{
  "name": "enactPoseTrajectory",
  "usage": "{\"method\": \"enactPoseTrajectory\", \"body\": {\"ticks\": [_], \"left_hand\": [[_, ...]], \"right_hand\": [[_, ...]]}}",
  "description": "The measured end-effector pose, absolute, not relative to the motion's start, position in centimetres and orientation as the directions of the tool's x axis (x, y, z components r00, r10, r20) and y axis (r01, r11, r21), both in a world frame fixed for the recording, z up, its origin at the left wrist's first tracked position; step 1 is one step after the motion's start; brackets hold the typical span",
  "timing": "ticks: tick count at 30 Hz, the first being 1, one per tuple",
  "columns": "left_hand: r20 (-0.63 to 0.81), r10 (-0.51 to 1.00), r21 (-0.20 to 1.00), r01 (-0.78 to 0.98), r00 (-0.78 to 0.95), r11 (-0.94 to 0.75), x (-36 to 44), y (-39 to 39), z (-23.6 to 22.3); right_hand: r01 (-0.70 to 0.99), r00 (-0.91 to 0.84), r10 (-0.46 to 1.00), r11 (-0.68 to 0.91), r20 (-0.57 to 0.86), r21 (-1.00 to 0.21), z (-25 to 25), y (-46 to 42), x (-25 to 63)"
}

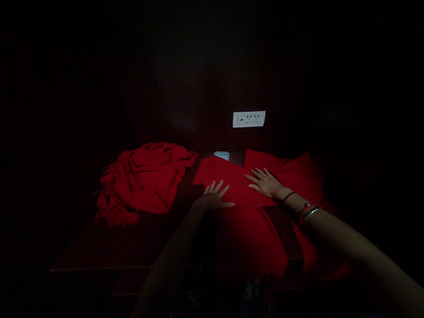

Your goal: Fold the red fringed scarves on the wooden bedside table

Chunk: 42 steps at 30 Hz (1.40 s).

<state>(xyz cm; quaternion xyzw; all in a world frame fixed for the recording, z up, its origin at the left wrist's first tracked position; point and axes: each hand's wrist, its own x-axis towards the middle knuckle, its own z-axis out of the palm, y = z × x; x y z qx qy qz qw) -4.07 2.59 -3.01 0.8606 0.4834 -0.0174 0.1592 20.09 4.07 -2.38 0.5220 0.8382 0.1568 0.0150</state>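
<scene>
A red cloth (233,177) lies spread across a dark table, and part of it hangs over the front edge. My left hand (216,196) rests on its left part with the fingers spread. Farther right, my right hand (264,182) lies flat on the same cloth, fingers apart, with bands and a bracelet on the wrist. More red fabric (298,174) lies right of my right hand; whether it is the same piece I cannot tell. A crumpled red scarf with fringes (149,179) is heaped at the left.
The dark table (92,251) has its front left corner in view. Behind the cloth lies a phone-like object (222,155) with a light face. A white socket panel (249,119) is on the wall. The surroundings are very dark.
</scene>
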Motion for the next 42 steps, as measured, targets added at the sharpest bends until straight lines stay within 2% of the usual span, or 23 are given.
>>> {"method": "enactPoseTrajectory", "body": {"ticks": [4,9,11,13,14,16,18,21,24,29,35,42], "left_hand": [[-0.211,0.825,0.265,0.843,0.524,-0.468,-4.5,2.9,-3.1],[-0.209,0.824,0.272,0.841,0.526,-0.468,-4.5,2.4,-2.4],[-0.17,0.843,0.274,0.846,0.511,-0.457,-4.6,2.2,-1.6],[-0.049,0.914,0.249,0.891,0.403,-0.38,-4.6,2.0,-0.8],[0.032,0.95,0.228,0.923,0.311,-0.31,-4.6,1.8,-0.5],[0.154,0.978,0.187,0.968,0.139,-0.167,-4.5,1.4,-0.3],[0.126,0.988,0.146,0.983,0.09,-0.108,-4.2,0.9,-0.6],[-0.013,0.992,0.089,0.988,0.126,-0.124,-3.8,0.4,-1.8],[-0.049,0.991,0.053,0.991,0.122,-0.119,-3.5,0.3,-2.6],[-0.082,0.99,0.038,0.993,0.115,-0.112,-3.3,0.1,-2.2],[-0.061,0.991,0.015,0.993,0.12,-0.12,-3.1,-0.3,-2.1],[-0.029,0.991,0.047,0.991,0.13,-0.128,-3.0,-0.3,-2.5]], "right_hand": [[0.854,-0.448,0.863,0.337,0.233,0.395,-0.8,4.5,23.1],[0.893,-0.329,0.878,0.169,0.348,0.417,3.4,4.0,25.0],[0.923,-0.281,0.881,0.139,0.381,0.358,4.3,2.8,23.8],[0.962,-0.216,0.921,0.144,0.326,0.23,4.1,1.6,21.3],[0.981,-0.167,0.956,0.137,0.241,0.138,3.7,1.1,19.9],[0.993,-0.111,0.994,0.11,-0.018,-0.035,2.6,0.9,17.2],[0.992,-0.032,0.99,0.015,-0.138,-0.124,1.7,1.5,15.2],[0.969,0.117,0.979,-0.149,-0.166,-0.199,1.6,3.2,13.8],[0.937,0.2,0.96,-0.246,-0.198,-0.247,2.0,4.7,13.6],[0.91,0.258,0.933,-0.322,-0.25,-0.261,2.1,5.6,13.7],[0.906,0.277,0.933,-0.334,-0.231,-0.261,1.1,5.8,13.3],[0.893,0.279,0.951,-0.308,-0.134,-0.329,1.6,5.2,12.0]]}}
